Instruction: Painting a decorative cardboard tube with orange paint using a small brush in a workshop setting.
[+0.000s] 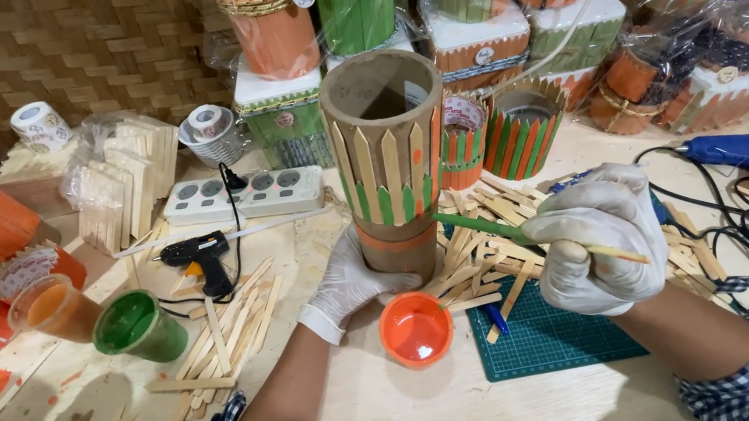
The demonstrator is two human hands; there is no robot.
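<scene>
The left hand [347, 286], in a white glove, wraps its fingers around the base of a cardboard tube [390, 162] that stands upright at the middle of the table — thumb on the near side, fingers curled behind. Pale wooden sticks with green painted feet ring the tube's upper part, above an orange band. The right hand [598, 244], also gloved, is at about three o'clock from the tube, fingers pinched shut on a thin paintbrush [521, 239] whose green tip touches the tube's lower right side. At six o'clock from the tube, just in front of it, sits a small orange paint cup [415, 327]. A green cutting mat [542, 335] lies under the right hand, with loose sticks [480, 264] scattered beyond it — toward twelve o'clock of the mat.
</scene>
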